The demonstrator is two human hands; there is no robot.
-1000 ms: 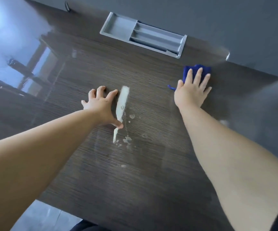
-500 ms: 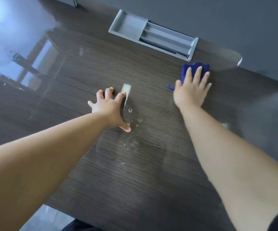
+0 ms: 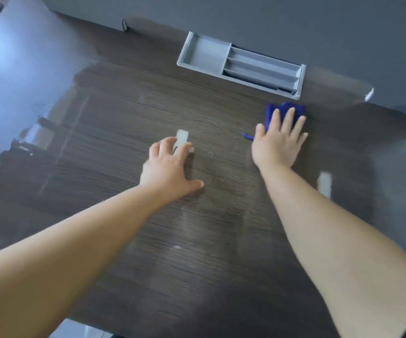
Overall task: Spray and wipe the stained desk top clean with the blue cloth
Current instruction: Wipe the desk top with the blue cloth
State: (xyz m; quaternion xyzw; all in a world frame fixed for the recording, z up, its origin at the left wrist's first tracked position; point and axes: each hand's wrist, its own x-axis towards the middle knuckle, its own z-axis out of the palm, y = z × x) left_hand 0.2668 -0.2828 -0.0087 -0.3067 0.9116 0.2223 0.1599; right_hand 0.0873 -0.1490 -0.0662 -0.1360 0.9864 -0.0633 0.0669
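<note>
The dark wood-grain desk top fills the view. A pale whitish streak lies near its middle, with its near end hidden under my left hand, which rests on the desk with fingers loosely bent and thumb spread. The blue cloth lies further back on the right. My right hand presses flat on it with straight fingers, covering most of it; only its far edge and a small corner on the left show. A second pale mark sits right of my right forearm.
A grey recessed tray with several slots is set into the desk's back edge, just behind the cloth. A dark grey wall runs behind it. The desk's left part is glossy with window reflections. The front edge is at bottom left.
My left hand has slid to the right over the whitish streak, so less of the streak and none of the droplets show. My right hand has stayed flat on the blue cloth.
</note>
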